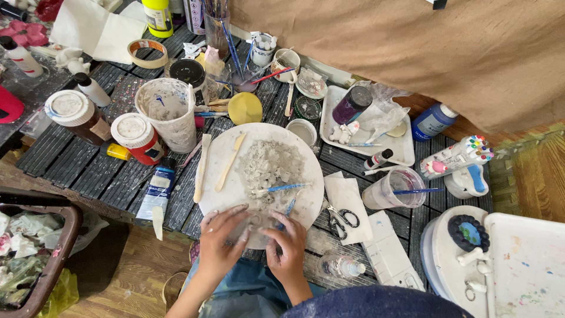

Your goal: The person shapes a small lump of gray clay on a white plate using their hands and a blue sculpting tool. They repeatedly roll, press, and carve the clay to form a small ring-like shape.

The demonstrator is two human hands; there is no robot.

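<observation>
Cluttered dark slatted tabletop: left hand (pixel 219 240) and right hand (pixel 286 247) together pinch grey clay (pixel 257 222) at round white board's (pixel 223 154) near edge, steadying it.

Both hands, left hand (pixel 219 240) beside right hand (pixel 288 247), on the near edge of the round white work board (pixel 226 156), touching a small flat grey clay piece (pixel 257 221) between them. Further back on the board, a heap of crumbled grey clay (pixel 268 165); two flat wooden modelling sticks (pixel 202 168) to its left; a blue-handled brush (pixel 281 188) just before it. Right of the board, small black-handled scissors (pixel 341 218) on a white paper sheet (pixel 347 203). Behind and left, a clay-smeared white plastic bucket (pixel 168 112).
</observation>
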